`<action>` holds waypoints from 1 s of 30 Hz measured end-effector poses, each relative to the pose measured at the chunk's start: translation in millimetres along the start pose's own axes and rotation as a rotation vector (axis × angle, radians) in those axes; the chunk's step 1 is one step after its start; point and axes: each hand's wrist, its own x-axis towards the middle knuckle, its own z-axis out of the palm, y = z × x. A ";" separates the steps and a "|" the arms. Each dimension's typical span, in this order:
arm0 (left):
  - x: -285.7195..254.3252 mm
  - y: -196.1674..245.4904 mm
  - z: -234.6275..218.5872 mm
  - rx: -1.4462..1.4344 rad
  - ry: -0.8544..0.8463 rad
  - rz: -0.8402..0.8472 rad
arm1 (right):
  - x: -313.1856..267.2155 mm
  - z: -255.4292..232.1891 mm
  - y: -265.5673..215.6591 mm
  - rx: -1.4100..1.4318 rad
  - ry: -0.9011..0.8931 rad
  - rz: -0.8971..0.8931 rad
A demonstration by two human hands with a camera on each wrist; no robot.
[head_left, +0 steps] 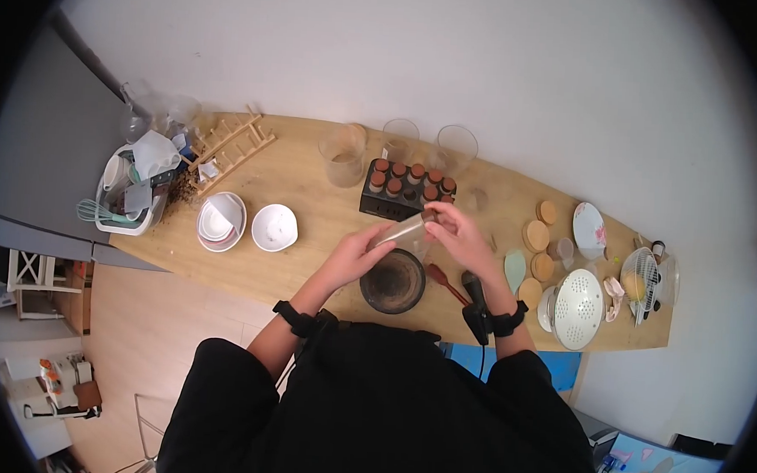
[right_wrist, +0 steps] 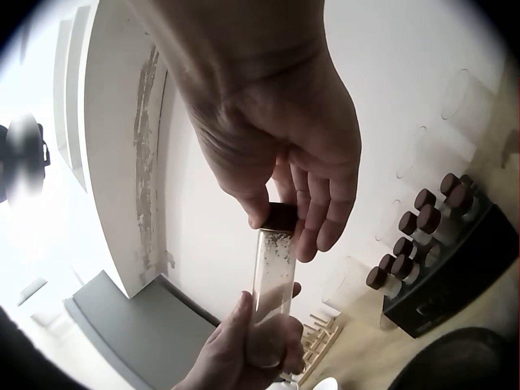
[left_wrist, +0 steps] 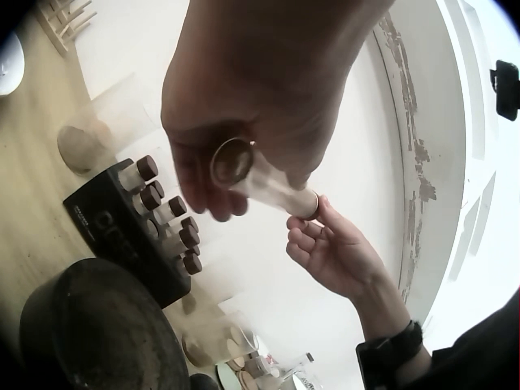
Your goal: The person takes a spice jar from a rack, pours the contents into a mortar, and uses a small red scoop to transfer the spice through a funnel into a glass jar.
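Observation:
My left hand (head_left: 353, 259) grips the lower part of a clear spice jar (right_wrist: 275, 280), held tilted above a dark round bowl (head_left: 393, 284). With thumb and fingers, my right hand (head_left: 461, 239) pinches the jar's brown cap (right_wrist: 281, 217), which sits on its upper end. Small specks cling inside the jar below the cap in the right wrist view. Behind the hands stands a black rack (head_left: 383, 205) of similar jars with brown caps, with a gap among them. A brush with a red-brown head (head_left: 436, 274) lies right of the bowl.
Clear glass cylinders (head_left: 345, 162) stand behind the rack. White bowls (head_left: 274, 228), a wooden dish rack (head_left: 233, 147) and a filled white basin (head_left: 144, 224) are at left. Wooden lids (head_left: 535, 236), a white colander (head_left: 578, 309) and a flowered plate (head_left: 589, 230) occupy the right.

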 end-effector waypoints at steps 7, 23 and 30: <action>-16.8 -14.4 -17.5 -0.155 0.175 -0.194 | 69.4 -23.8 -14.6 -0.899 0.198 -0.456; -59.1 -27.1 -31.4 -0.121 0.310 -0.309 | 106.9 -23.0 32.7 -1.095 0.112 -0.398; -55.9 -26.2 -32.6 -0.122 0.299 -0.297 | 113.3 -18.6 76.0 -1.223 0.073 -0.449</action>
